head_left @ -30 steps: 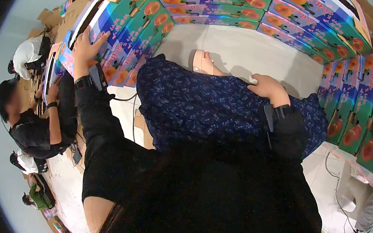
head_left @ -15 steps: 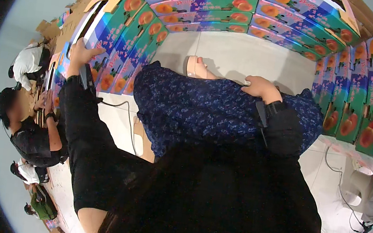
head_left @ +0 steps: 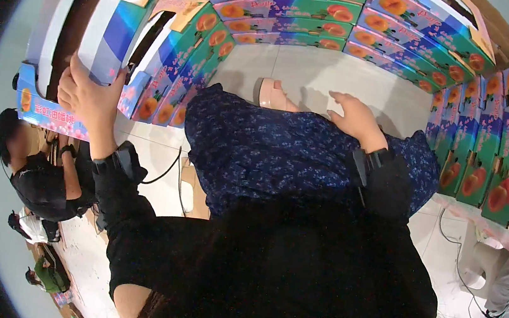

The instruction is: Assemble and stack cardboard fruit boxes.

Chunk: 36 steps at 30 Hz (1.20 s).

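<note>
At the far left, a printed cardboard fruit box (head_left: 50, 113) is raised off the stack, its long slotted opening toward me. My left hand (head_left: 92, 94) is closed on its near edge, fingers hooked into the slot and thumb on the outside. Below it, the left stack of fruit boxes (head_left: 180, 64) shows green and blue sides with peach pictures. My right hand (head_left: 359, 122) holds nothing; its fingers are apart, over the dark blue floral skirt (head_left: 282, 143).
More fruit boxes (head_left: 292, 8) are stacked along the back, and another stack (head_left: 503, 151) stands at the right. A pale sandal (head_left: 270, 94) is on the tiled floor. At the left a person in black (head_left: 47, 187) works; a black cable (head_left: 167, 170) lies nearby.
The left box has come up off its stack and nearer, with my left hand now hooked into its slot. My right hand has lifted slightly and its fingers have spread.
</note>
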Each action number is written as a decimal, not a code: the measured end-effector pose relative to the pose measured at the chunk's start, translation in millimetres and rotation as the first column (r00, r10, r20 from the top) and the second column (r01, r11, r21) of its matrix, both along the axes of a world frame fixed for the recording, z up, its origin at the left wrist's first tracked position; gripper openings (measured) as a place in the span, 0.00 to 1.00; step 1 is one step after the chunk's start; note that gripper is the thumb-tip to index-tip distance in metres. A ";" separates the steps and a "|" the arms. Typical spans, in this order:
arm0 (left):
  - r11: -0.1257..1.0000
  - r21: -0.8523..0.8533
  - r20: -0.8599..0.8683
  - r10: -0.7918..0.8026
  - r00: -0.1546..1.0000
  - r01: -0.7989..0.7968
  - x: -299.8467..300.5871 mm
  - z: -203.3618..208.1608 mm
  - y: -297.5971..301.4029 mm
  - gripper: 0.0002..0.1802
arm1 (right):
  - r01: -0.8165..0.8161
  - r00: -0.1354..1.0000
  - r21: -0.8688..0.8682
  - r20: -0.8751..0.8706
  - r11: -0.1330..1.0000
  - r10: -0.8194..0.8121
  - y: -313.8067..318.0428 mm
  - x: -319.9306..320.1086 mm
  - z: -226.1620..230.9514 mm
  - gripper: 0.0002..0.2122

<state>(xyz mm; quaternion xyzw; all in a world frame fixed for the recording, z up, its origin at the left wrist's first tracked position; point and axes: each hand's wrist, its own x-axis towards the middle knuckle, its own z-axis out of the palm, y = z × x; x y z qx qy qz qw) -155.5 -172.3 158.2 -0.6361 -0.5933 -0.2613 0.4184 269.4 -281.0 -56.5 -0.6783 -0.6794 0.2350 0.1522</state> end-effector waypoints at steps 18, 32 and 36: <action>0.393 -0.553 0.219 -0.782 0.584 0.734 141.5 -40.2 -77.8 0.48 | -0.239 0.938 0.529 0.343 0.814 0.053 -68.0 -58.1 149.4 0.40; 0.466 0.045 0.216 -0.868 0.447 0.883 135.4 -50.3 -56.7 0.36 | -0.253 0.812 0.669 0.539 0.699 -0.222 -43.0 36.8 211.9 0.40; 0.617 -0.051 0.287 -0.744 0.604 0.785 118.7 -69.6 -41.4 0.33 | -0.289 0.667 0.766 0.592 0.574 -0.453 -1.4 109.7 261.4 0.46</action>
